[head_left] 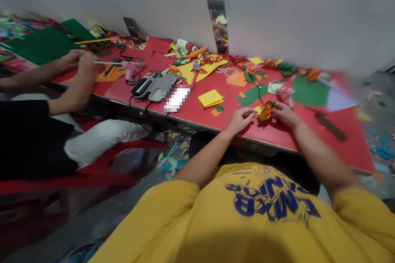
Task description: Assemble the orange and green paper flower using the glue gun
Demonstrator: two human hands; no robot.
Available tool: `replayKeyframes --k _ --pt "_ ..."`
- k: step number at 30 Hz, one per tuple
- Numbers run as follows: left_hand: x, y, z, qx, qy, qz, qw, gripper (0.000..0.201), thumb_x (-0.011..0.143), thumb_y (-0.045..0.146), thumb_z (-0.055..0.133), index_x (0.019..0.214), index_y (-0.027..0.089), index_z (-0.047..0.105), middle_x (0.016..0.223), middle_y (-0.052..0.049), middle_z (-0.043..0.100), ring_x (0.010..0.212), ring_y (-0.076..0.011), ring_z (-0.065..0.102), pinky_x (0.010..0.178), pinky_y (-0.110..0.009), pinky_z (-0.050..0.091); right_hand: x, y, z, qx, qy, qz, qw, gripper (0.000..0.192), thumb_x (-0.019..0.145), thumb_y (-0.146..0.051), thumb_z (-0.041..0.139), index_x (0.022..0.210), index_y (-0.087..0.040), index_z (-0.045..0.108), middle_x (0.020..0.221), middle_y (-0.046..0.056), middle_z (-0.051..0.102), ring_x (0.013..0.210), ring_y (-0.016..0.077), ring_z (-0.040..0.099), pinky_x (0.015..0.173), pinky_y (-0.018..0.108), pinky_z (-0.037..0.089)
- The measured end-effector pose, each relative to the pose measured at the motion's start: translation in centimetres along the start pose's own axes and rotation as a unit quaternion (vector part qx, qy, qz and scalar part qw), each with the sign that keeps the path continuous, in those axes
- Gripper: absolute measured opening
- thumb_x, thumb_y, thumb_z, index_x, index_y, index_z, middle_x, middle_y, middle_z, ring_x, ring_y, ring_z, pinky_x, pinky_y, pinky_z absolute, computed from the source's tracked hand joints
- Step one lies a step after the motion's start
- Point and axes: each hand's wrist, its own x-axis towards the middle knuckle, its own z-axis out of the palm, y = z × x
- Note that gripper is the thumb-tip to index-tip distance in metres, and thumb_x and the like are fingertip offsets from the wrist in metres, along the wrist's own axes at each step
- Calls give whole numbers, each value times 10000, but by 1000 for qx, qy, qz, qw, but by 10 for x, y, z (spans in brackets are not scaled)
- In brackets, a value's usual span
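Over the front part of the red table, my left hand (pixel 242 119) is closed, with thumb and fingers pinched at the left edge of a small yellow paper piece (pixel 262 115). An orange paper flower (pixel 268 108) sits against the top of that piece. My right hand (pixel 286 114) closes on the flower's right side, its fingertips partly hidden behind the petals. Just behind the right hand is a pink glue gun (pixel 286 95). Left of my hands lie a folded yellow paper square (pixel 210 98) and a small green paper leaf (pixel 219 108).
A dark flat strip (pixel 331 126) lies right of my hands on the red table (pixel 352 148). To the left are an open zip case (pixel 154 86) and another person's hands (pixel 84 61) near a second pink glue gun (pixel 131 69). Paper scraps line the wall (pixel 293 16).
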Motion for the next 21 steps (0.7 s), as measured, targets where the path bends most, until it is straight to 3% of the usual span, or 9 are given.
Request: replayKeyframes --k 5,11,17,21 --pt "2 1 0 -2 -5 -10 1000 370 994 505 829 1132 174 920 909 -82 902 749 -173 778 736 -294 621 2 3 0 16 26 -8 1000 552 718 -482 1143 1134 -281 842 888 -13 854 761 178 720 701 294 594" --pt "1 0 4 -2 13 -7 1000 381 941 570 899 1029 200 915 633 34 665 599 -128 546 635 -274 433 3 3 3 30 32 -8 999 573 671 -475 1162 1093 -266 837 885 -13 854 741 159 708 692 277 583" --pt "6 -9 -6 -60 104 -11 993 406 1039 635 805 1049 231 846 772 -5 685 704 -157 612 679 -273 495 2 -2 2 34 27 10 999 554 636 -419 1167 1063 -271 846 873 -17 850 678 135 656 634 261 522" --pt "6 -18 -27 -181 221 -74 955 173 1022 420 742 1054 253 777 897 -18 708 734 -138 602 653 -233 477 4 0 2 57 33 10 998 591 603 -384 1188 1074 -272 849 973 10 889 791 178 755 726 302 620"
